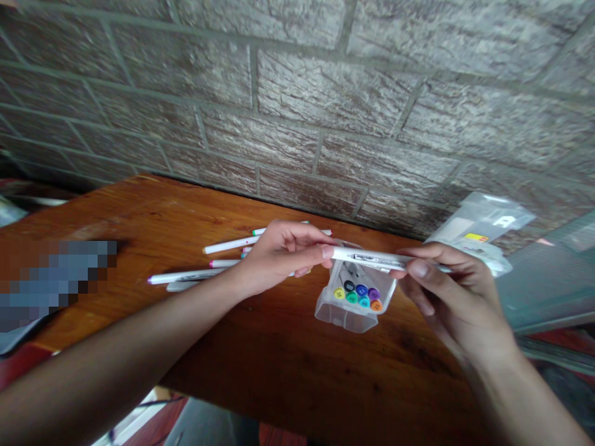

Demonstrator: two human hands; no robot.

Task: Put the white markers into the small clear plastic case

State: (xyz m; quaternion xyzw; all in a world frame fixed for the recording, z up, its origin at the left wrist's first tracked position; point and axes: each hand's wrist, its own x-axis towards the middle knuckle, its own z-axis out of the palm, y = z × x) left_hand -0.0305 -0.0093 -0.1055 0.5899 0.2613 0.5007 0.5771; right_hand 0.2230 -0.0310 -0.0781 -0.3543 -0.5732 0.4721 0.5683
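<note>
A white marker pen (367, 257) with black print is held level between both hands above the table. My left hand (283, 251) pinches its left end, and my right hand (449, 291) grips its right end between thumb and fingers. Just below the pen lies a clear plastic case (325, 310) with its lid folded down. Inside it are several markers (361, 290) with coloured, numbered ends: yellow, black, blue, purple, green, teal and orange. More white markers (186, 276) lie loose behind and left of my left hand, which partly covers them.
The wooden table (279, 365) stands against a grey brick wall (297, 111). Clear plastic packaging (488, 217) with a yellow label leans at the back right. A blurred-out dark device (51, 285) is at the left edge. Beyond the table's right side is a greenish panel (553, 272).
</note>
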